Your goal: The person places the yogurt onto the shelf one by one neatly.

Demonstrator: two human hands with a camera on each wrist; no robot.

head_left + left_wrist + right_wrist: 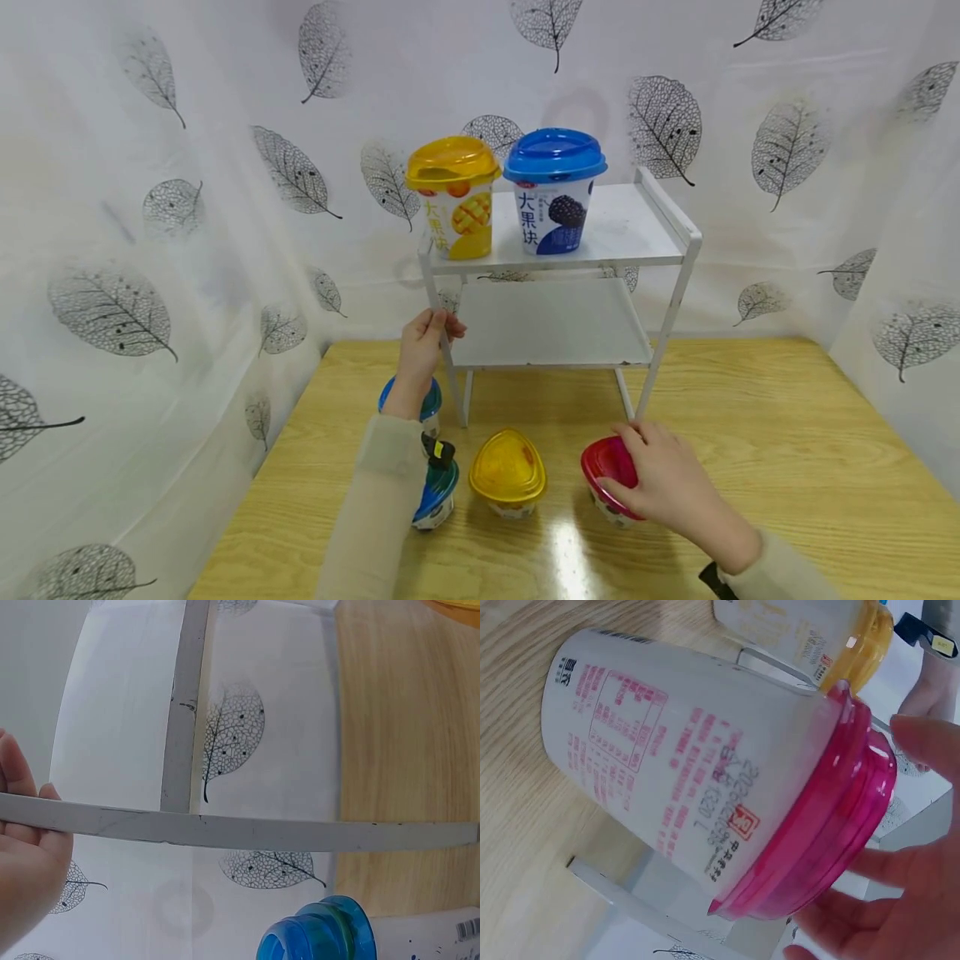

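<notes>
My left hand [426, 342] grips the left front post of a white two-tier shelf rack [558, 265]; the left wrist view shows the fingers [30, 776] around that bar. My right hand [671, 483] holds the yogurt cup with the pink lid [609, 467] by its lid, thumb on one side and fingers on the other. In the right wrist view the printed side of this pink-lidded cup [682, 765] faces the camera, and its base is on the wooden table [780, 433].
On the rack's top tier stand a yellow-lidded cup [453, 196] and a blue-lidded cup [557, 190]. Another yellow-lidded cup [508, 471] is on the table between my arms. Two blue-lidded cups, a nearer one [437, 496] and a farther one [431, 404], are partly hidden by my left arm.
</notes>
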